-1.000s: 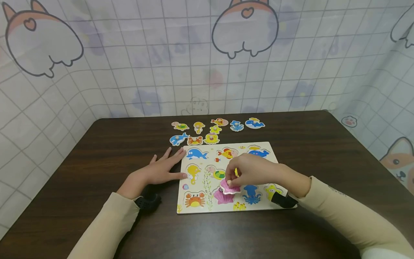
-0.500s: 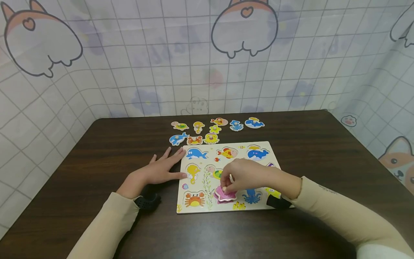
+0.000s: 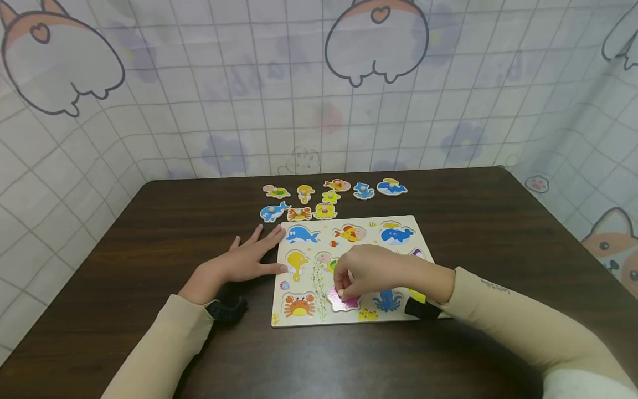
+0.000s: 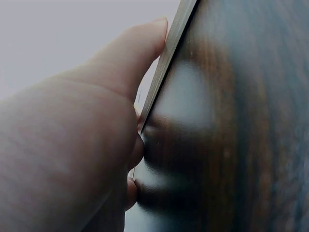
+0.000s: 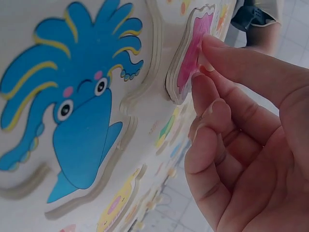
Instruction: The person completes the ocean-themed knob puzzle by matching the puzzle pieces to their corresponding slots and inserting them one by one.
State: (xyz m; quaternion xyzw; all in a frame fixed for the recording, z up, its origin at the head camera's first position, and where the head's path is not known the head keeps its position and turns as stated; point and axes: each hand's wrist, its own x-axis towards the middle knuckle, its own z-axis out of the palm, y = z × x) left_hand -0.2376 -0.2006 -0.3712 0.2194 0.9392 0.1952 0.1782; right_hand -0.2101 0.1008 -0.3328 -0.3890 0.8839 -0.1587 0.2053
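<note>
Our right hand (image 3: 371,272) pinches the pink shell piece (image 3: 343,302) by its knob (image 5: 205,63), holding it at the puzzle board (image 3: 344,318); whether it sits flush we cannot tell. Our left hand (image 3: 248,262), spread wide, touches the board's edge. Between our hands is the seahorse picture (image 3: 296,264); beyond them, loose animal pieces (image 3: 325,211) lie on the dark table (image 3: 149,266).

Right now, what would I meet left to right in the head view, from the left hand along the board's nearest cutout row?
Left hand, crab cutout, pink piece, octopus cutout, partly hidden yellow cutout.
</note>
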